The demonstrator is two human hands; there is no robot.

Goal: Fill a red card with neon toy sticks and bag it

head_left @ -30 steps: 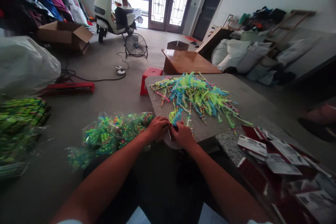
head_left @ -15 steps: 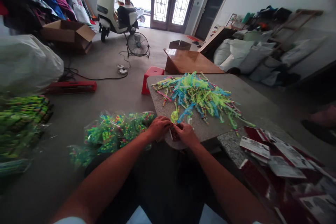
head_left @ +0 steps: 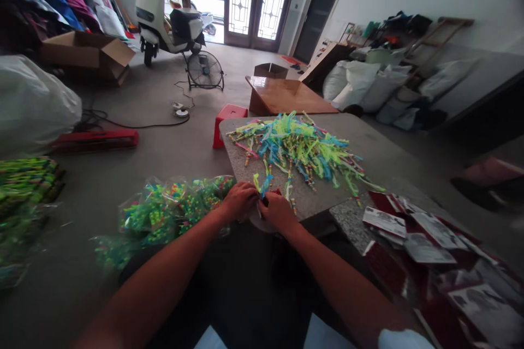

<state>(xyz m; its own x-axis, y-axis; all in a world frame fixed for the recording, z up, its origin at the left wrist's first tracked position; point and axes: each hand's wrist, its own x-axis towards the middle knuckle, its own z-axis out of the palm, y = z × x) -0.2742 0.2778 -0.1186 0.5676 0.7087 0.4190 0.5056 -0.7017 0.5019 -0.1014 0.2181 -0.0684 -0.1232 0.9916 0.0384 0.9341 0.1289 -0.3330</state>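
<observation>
At the near corner of the stone-topped table [head_left: 372, 144], my left hand [head_left: 240, 200] and my right hand [head_left: 280, 212] meet with bent fingers. Between them a beaded strand's yellow and blue ribbon ends [head_left: 266, 184] stick up; my left fingertips are closed on it. My right hand is closed around a small dark red card [head_left: 277, 192], mostly covered by the fingers. Just beyond lies a heap of beaded strands [head_left: 298, 144] with yellow-green and blue ribbon tails. Some strands hang toward my hands.
Dark red cards with printed white labels [head_left: 385, 222] lie piled at the right. Clear bags of colourful strands [head_left: 164, 210] sit left of my arms. A red stool [head_left: 229, 117], a wooden table [head_left: 292, 94], a floor fan [head_left: 204, 71] and a scooter [head_left: 164, 22] stand farther off.
My right hand has turned over the red card, hiding more of it. The ribbon ends between my hands now stand more upright and bunched. The view has shifted slightly right.
</observation>
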